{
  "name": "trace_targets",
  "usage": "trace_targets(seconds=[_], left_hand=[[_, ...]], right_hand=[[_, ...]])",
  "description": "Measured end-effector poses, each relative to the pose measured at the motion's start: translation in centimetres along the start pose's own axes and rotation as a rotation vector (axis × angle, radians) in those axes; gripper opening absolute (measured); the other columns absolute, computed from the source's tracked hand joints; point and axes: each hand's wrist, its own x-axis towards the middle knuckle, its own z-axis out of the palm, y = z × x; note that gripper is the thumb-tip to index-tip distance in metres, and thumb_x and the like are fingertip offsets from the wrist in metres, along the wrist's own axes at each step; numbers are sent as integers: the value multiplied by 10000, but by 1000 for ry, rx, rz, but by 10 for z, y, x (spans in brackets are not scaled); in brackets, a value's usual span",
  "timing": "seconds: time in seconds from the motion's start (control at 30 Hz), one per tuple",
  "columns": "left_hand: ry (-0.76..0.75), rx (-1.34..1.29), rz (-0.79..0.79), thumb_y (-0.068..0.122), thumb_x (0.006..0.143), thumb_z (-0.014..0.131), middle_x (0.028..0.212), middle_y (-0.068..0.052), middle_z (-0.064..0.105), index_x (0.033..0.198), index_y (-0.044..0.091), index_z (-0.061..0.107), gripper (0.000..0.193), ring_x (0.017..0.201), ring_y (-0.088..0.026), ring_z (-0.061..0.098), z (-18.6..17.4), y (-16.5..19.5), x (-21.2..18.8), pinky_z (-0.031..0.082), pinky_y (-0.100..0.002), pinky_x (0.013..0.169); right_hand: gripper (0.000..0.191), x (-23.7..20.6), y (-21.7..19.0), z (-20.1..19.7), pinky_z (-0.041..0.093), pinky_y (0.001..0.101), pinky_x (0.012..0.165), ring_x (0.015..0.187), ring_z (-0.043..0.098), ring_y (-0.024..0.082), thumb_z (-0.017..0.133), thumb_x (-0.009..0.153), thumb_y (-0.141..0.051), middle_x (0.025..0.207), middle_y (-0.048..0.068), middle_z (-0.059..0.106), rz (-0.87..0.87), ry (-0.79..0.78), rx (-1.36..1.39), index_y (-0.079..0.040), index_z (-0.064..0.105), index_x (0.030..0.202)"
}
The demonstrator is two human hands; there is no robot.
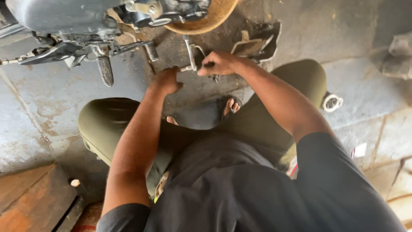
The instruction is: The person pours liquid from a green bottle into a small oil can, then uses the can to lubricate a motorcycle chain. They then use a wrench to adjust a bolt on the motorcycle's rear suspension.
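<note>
Both hands work a bent silver metal lever [190,56] under the grey engine [64,17]: left hand [166,80] fisted at its near end, right hand [219,63] gripping a dark tool; steady turning seems needed next.

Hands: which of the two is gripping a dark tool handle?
The right hand, closed around a dark handle beside the metal bracket. The left hand is a fist lower down, with no handle showing.

Upper left of frame: motorcycle underside [64,21] with footpeg [105,71] and ribbed peg [150,50] hanging low, blocks reach there. Top centre: tan round rim [206,21]. Between knees [103,124], narrow floor gap, sandalled foot [231,106] in it. Open concrete floor [38,107] left; right side open apart from small ring [332,102].
</note>
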Motion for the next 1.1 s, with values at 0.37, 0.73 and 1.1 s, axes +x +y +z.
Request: trace_targets(seconds=[0.37, 0.73, 1.1], left_hand=[[624, -985, 264, 180, 1013, 723, 716, 10, 601, 871, 32, 680, 210, 660, -112, 517, 13, 12, 0, 422, -316, 593], [696, -1587, 333, 71, 1043, 688, 572, 51, 418, 662, 92, 524, 415, 515, -67, 343, 5, -20, -6, 379, -297, 520], [662, -1658, 340, 58, 1031, 662, 549, 53, 399, 659, 103, 510, 404, 478, -65, 323, 10, -19, -6, 400, -304, 520]], right_hand=[[505, 1, -63, -34, 467, 259, 590, 623, 521, 96, 536, 1040, -528, 1131, 52, 670, -613, 82, 807, -111, 542, 1327], [260, 33, -46, -17, 583, 388, 608, 614, 698, 213, 692, 1019, -327, 833, 88, 749, -289, 126, -315, -81, 770, 1054], [289, 25, -28, -3, 576, 442, 806, 799, 722, 241, 726, 980, -358, 892, 86, 749, -331, 173, -293, -81, 777, 1044]])
